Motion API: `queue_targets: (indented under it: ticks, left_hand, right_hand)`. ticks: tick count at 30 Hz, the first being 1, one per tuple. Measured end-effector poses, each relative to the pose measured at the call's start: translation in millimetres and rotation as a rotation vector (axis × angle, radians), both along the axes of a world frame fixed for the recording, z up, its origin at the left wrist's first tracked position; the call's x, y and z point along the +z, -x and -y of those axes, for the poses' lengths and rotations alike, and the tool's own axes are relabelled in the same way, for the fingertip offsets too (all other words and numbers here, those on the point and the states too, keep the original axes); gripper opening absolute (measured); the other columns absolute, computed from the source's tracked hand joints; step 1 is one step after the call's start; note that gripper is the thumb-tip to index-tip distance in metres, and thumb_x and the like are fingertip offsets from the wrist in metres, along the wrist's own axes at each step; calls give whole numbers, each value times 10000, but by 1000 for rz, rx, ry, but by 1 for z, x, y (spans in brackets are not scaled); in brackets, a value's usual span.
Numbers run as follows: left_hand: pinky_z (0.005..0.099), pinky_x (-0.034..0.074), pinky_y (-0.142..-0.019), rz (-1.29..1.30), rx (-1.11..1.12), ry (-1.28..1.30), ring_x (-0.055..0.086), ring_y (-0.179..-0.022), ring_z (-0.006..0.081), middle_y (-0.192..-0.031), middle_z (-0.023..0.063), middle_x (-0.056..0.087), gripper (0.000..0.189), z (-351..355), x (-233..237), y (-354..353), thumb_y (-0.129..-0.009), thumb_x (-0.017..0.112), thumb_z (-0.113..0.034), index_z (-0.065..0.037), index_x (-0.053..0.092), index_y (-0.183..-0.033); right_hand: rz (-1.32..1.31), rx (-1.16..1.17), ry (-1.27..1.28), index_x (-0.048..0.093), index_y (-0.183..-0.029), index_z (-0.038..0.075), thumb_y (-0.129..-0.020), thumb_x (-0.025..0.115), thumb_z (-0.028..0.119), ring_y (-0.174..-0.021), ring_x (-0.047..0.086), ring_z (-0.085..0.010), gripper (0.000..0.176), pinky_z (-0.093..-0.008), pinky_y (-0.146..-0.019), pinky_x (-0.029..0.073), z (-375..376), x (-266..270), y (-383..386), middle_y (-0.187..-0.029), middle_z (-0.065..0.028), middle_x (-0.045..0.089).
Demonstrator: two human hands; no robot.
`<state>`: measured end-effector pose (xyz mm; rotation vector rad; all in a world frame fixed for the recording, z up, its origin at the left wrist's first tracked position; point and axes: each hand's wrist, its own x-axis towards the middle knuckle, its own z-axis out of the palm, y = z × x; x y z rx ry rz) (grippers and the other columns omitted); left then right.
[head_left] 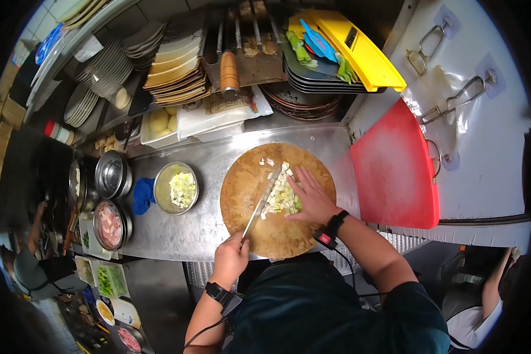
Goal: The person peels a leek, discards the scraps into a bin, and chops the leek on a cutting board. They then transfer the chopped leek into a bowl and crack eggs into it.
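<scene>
Closed around a knife's handle, my left hand [230, 259] is at the near left edge of the round wooden chopping board [242, 171]. The knife [262, 203] points away from me, its blade along the left side of the pale green and white chopped vegetable pieces [282, 194]. My right hand [314, 199] lies over the right side of that pile, fingers stretched out and apart, touching the pieces. A few loose bits are on the board beyond the blade. To the left, a metal bowl [161, 187] contains similar chopped vegetable [182, 189].
A blue cloth [143, 196] and a bowl of raw meat [108, 224] are left on the steel counter [212, 159]. A red cutting board [392, 168] stands at the right wall. Stacked plates [177, 74] and a yellow slicer [360, 53] sit on the shelf. Other people work at both sides.
</scene>
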<state>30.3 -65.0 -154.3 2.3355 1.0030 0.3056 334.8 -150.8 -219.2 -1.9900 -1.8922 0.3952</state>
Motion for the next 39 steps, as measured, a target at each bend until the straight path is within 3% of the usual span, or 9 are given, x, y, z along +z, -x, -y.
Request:
queue_targets:
  ticks: [2,5,10,18,22,29,33,39]
  left_hand:
    - [408,557,-594,41,25,139,673,-620,302,-780,166,692,190,4,-2,7,-929,667,-69,7,675,-1103]
    - [282,475,-457,220,426,770,555,-530,63,-697,19,618,127,9,-3,23,-1029,604,-106,-9,632,-1107]
    - [260,463,-433,416,631,953,525,-478,82,-638,7,555,104,26,-42,56,-1043,600,-127,-34,591,-1088]
    - [261,465,-442,343,507,1014,525,-491,79,-661,8,566,115,40,-53,17,-1043,599,-117,-19,584,-1102]
    - [268,465,-446,267,432,1028,526,-492,84,-660,7,561,142,42,-46,-12,-1044,606,-141,-15,578,-1102]
    - [276,461,-447,297,375,1032,527,-490,91,-653,10,558,125,43,-62,-27,-1047,597,-138,-16,572,-1058]
    - [265,469,-453,349,347,1112,534,-503,105,-662,19,554,105,39,-63,-24,-1056,575,-122,-22,551,-1079]
    - [268,462,-453,397,336,1203,529,-495,101,-632,11,550,95,33,-62,-15,-1055,581,-123,-38,557,-1022]
  right_hand:
    - [-14,-16,-70,297,-1596,44,-773,812,599,-1545,157,-470,1118,-514,-1265,175,-21,-2,3,-1634,-328,192]
    - [-58,-67,-92,309,-1595,53,-757,821,603,-1542,164,-471,1125,-509,-1266,181,-38,-5,8,-1633,-328,198]
    - [-73,-73,-19,345,-1594,79,-732,829,618,-1532,184,-484,1126,-522,-1261,184,-46,0,22,-1622,-336,231]
    - [-64,-61,-98,390,-1561,59,-697,839,659,-1514,214,-506,1143,-550,-1244,214,-28,0,59,-1616,-344,223]
    - [-98,-214,-198,438,-1539,73,-735,841,600,-1491,252,-521,1042,-570,-1230,226,-40,-4,75,-1597,-342,261]
    - [-215,-435,-340,611,-1404,90,-879,758,380,-1433,338,-513,617,-567,-1202,278,-54,-18,98,-1545,-283,389]
    - [-194,-450,-378,652,-1341,58,-895,750,267,-1421,384,-482,502,-507,-1169,357,-56,-15,101,-1498,-270,465]
    - [-122,-426,-360,661,-1324,52,-897,750,263,-1408,395,-499,485,-514,-1161,366,-59,-4,106,-1484,-287,469]
